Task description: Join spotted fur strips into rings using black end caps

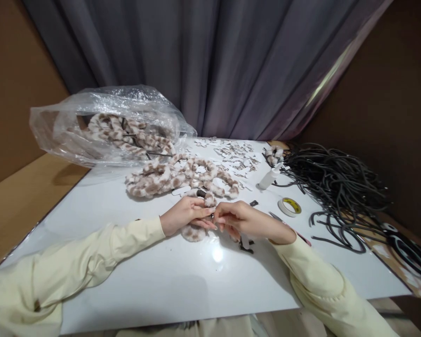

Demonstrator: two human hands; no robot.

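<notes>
My left hand (pixel 185 214) is closed around a fluffy brown-and-white plush strap (pixel 192 233), part of which shows below the fingers and part above them. Close beside it, the fingertips of my right hand (pixel 236 219) are pinched together at the strap's near side; whatever small thing they grip is hidden. A dark band (pixel 201 193) sits just above my left fingers. Several finished-looking plush rings (pixel 196 172) lie behind my hands, in a heap toward the left. Near my right wrist are small black pieces (pixel 246 248) and a pair of tweezers (pixel 307 241).
At the back left, a clear plastic bag (pixel 56 126) holds more plush pieces. Small metal clasps with white tags (pixel 236 157) are scattered at the back. To the right are a white bottle (pixel 268 179), a tape roll (pixel 289 207), black cords (pixel 337 180) and scissors (pixel 403 243).
</notes>
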